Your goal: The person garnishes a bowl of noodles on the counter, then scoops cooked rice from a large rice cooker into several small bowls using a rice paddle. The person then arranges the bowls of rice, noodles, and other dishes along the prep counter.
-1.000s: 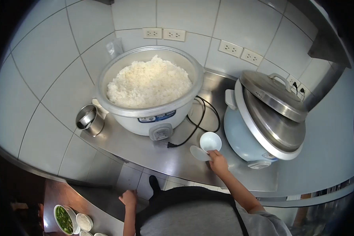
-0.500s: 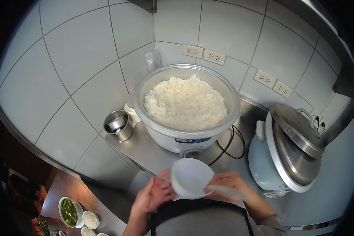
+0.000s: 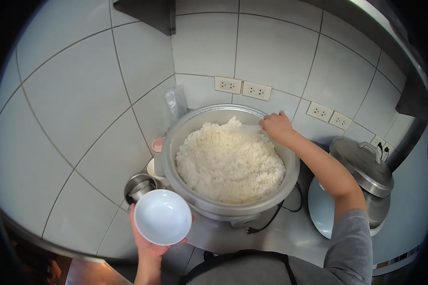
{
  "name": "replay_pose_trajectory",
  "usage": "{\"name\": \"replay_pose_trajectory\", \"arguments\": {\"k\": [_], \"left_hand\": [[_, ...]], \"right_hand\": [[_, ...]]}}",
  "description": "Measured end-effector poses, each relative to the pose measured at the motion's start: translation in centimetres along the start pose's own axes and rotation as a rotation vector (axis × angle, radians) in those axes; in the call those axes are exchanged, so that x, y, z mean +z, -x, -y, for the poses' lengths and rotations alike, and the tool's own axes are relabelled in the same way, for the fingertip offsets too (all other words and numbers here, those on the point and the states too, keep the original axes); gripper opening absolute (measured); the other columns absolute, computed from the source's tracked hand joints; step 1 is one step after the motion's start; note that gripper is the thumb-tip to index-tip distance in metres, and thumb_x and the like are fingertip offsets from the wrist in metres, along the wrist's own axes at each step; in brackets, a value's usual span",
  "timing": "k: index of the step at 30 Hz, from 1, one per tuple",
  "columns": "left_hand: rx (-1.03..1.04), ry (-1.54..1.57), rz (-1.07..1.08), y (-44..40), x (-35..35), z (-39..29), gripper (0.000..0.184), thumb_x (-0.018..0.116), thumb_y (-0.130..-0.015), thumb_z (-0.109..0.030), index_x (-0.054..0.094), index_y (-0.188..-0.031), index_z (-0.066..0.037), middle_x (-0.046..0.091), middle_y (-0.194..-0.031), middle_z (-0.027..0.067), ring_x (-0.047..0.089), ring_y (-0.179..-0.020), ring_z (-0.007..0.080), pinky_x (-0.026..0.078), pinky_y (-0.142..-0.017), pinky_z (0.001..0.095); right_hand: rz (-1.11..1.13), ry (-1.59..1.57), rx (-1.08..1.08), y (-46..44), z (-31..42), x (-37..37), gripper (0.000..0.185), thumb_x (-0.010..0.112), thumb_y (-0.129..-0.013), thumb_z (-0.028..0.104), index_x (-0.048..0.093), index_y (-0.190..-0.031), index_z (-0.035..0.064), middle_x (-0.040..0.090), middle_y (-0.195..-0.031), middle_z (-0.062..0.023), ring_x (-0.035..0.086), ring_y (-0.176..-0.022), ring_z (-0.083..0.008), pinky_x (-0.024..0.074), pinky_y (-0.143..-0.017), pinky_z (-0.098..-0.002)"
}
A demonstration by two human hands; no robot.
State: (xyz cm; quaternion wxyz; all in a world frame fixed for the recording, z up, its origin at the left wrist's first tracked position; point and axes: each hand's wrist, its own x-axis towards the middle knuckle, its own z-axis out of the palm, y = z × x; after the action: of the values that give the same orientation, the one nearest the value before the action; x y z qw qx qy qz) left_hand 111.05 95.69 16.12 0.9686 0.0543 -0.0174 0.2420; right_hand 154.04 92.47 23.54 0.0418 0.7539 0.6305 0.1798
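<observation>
A white bowl (image 3: 162,217) rests in my left hand (image 3: 147,244), its open top facing up and nothing in it. My left fingers wrap round its underside and edge, left of the big cooker (image 3: 202,207). White rice (image 3: 228,161) is heaped inside that cooker. Over the back right part of its rim is my right hand (image 3: 277,127), fingers closed on a pale translucent paddle (image 3: 252,129) whose flat end is at the rice and hard to see against it.
A second cooker (image 3: 321,209) with a tilted metal lid (image 3: 361,166) stands at the right. Metal containers (image 3: 139,186) and a white cup (image 3: 152,168) are beside the rice cooker. A black cord (image 3: 271,221) lies on the steel counter (image 3: 299,240).
The bowl has moved left and is now in my left hand alone. My right hand has reached up and forward with the paddle to the rice. The view has shifted.
</observation>
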Motion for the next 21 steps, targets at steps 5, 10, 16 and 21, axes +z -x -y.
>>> {"name": "replay_pose_trajectory", "arguments": {"k": [5, 10, 16, 21], "left_hand": [[0.047, -0.199, -0.099, -2.6, 2.5, -4.9, 0.076, 0.034, -0.079, -0.068, 0.033, -0.134, -0.017, 0.037, -0.131, 0.0243, 0.040, -0.108, 0.0580, 0.042, -0.059, 0.0744], [0.024, -0.443, -0.082, -7.0, 3.9, -8.7, 0.073, 0.033, -0.080, -0.067, 0.035, -0.134, -0.018, 0.039, -0.132, 0.0183, 0.047, -0.104, 0.0535, 0.040, -0.058, 0.0764], [0.005, -0.544, -0.005, -11.4, 5.2, -9.6, 0.071, 0.032, -0.083, -0.064, 0.032, -0.135, -0.016, 0.040, -0.131, 0.0156, 0.051, -0.103, 0.0485, 0.044, -0.055, 0.0719], [-0.041, -0.511, -0.010, -14.6, 4.9, -9.8, 0.060, 0.032, -0.088, -0.056, 0.032, -0.134, -0.017, 0.045, -0.124, 0.0090, 0.053, -0.105, 0.0371, 0.049, -0.063, 0.0642]], "right_hand": [[0.066, 0.550, -0.048, -4.2, -1.7, 4.7, 0.014, 0.056, -0.075, 0.015, 0.070, -0.074, 0.0128, 0.065, -0.077, -0.0003, 0.055, -0.094, -0.0210, 0.0210, -0.103, -0.0419], [0.216, 0.715, -0.221, -5.8, -1.0, 5.1, 0.012, 0.058, -0.073, 0.020, 0.065, -0.065, 0.0134, 0.065, -0.071, 0.0004, 0.051, -0.096, -0.0204, 0.0222, -0.102, -0.0384], [0.338, 0.705, -0.380, -4.2, 0.4, 2.7, 0.013, 0.057, -0.073, 0.020, 0.068, -0.067, 0.0171, 0.063, -0.067, 0.0049, 0.050, -0.093, -0.0173, 0.0217, -0.099, -0.0373], [0.291, 0.517, -0.407, -2.0, 0.7, 2.8, 0.012, 0.057, -0.073, 0.022, 0.064, -0.067, 0.0151, 0.061, -0.062, 0.0042, 0.049, -0.093, -0.0153, 0.0240, -0.095, -0.0358]]}}
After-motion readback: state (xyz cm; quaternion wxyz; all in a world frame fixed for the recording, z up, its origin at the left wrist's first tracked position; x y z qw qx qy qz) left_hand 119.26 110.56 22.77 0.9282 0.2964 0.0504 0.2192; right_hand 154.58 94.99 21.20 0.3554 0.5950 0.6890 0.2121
